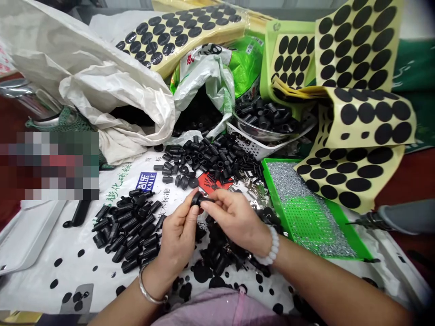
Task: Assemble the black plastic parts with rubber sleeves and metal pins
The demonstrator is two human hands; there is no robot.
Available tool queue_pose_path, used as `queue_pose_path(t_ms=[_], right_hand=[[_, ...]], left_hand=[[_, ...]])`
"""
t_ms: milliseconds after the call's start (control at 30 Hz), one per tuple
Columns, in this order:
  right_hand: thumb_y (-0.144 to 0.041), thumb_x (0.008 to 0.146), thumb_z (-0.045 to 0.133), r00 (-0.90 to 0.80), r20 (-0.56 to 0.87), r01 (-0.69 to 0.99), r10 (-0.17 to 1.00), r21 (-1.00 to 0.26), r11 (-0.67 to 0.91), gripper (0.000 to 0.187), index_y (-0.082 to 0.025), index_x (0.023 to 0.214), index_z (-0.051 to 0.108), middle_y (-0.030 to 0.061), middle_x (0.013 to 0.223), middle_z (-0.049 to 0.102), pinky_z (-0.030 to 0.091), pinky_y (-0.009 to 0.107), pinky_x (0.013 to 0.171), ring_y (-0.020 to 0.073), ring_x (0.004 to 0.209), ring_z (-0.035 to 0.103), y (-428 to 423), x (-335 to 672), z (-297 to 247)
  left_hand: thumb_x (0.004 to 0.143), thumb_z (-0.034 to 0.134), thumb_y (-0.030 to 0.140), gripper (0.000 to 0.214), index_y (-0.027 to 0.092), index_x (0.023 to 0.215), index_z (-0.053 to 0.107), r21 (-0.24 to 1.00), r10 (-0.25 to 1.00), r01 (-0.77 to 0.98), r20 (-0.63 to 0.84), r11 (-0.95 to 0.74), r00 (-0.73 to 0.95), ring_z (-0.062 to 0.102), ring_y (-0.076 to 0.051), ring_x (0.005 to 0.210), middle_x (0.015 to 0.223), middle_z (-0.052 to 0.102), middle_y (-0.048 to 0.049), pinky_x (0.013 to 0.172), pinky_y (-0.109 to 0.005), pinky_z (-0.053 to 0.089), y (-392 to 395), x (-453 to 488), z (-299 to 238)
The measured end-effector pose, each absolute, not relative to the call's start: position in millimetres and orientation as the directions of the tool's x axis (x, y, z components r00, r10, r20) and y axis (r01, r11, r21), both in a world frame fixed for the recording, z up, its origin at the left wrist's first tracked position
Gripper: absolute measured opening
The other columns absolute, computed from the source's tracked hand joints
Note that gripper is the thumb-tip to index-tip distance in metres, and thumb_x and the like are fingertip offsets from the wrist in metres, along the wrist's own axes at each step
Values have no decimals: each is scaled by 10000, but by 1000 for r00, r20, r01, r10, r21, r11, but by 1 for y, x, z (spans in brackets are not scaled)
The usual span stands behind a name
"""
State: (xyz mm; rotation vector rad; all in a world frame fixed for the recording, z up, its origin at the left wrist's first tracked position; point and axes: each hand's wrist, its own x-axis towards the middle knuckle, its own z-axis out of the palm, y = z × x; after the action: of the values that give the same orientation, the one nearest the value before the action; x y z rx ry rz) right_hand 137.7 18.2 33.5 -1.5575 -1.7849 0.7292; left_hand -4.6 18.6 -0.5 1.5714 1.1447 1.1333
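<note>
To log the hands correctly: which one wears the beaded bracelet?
The right hand. A string of pale beads circles its wrist, while the left hand has a smooth silver bangle instead.

A crumpled white sack (pixel 102 74) gapes at the upper left, next to an open plastic bag (pixel 219 68) in white and bright green — behind them lies a stack of yellow-backed sheets (pixel 183 34) dotted with black discs. More dotted sheets (pixel 356 43) curl beside a pale green bin (pixel 270 45), and a shiny metal vessel (pixel 37 97) shows at the far left.
</note>
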Motion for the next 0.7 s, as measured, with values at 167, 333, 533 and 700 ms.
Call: queue_pose_path(t_ms=[167, 333, 533, 700], right_hand=[[-362, 829, 501, -84, 37, 648, 996, -757, 83, 231, -172, 865, 628, 19, 704, 615, 465, 247, 523, 123, 607, 570, 3, 196, 45], [-392, 830, 488, -169, 61, 828, 984, -533, 175, 267, -221, 968, 640, 64, 1009, 600, 469, 361, 819, 190, 916, 573, -8, 233, 45], [-356, 879, 407, -147, 53, 914, 988, -375, 156, 281, -207, 972, 627, 60, 970, 630, 484, 310, 789, 171, 880, 594, 13, 233, 43], [-294, 879, 403, -162, 35, 954, 986, -249, 166, 269, -191, 960, 638, 58, 910, 642, 457, 319, 790, 185, 863, 583, 39, 224, 41]], left_hand=[[876, 477, 282, 448, 221, 1310, 384, 988, 944, 63, 118, -144, 309, 542, -211, 1093, 1263, 516, -84, 951, -368, 444, 23, -6, 6], [839, 537, 305, 395, 158, 1204, 504, 995, 981, 20, 94, -98, 172, 578, -221, 1032, 1202, 558, -112, 935, -374, 454, 33, -11, 7], [832, 545, 306, 345, 140, 1135, 552, 997, 988, 22, 69, -72, 137, 599, -203, 990, 1121, 610, -100, 922, -339, 464, 37, -16, 7], [829, 553, 301, 324, 137, 1108, 567, 997, 992, 21, 69, -72, 108, 609, -186, 968, 1117, 613, -94, 896, -298, 480, 42, -20, 6]])
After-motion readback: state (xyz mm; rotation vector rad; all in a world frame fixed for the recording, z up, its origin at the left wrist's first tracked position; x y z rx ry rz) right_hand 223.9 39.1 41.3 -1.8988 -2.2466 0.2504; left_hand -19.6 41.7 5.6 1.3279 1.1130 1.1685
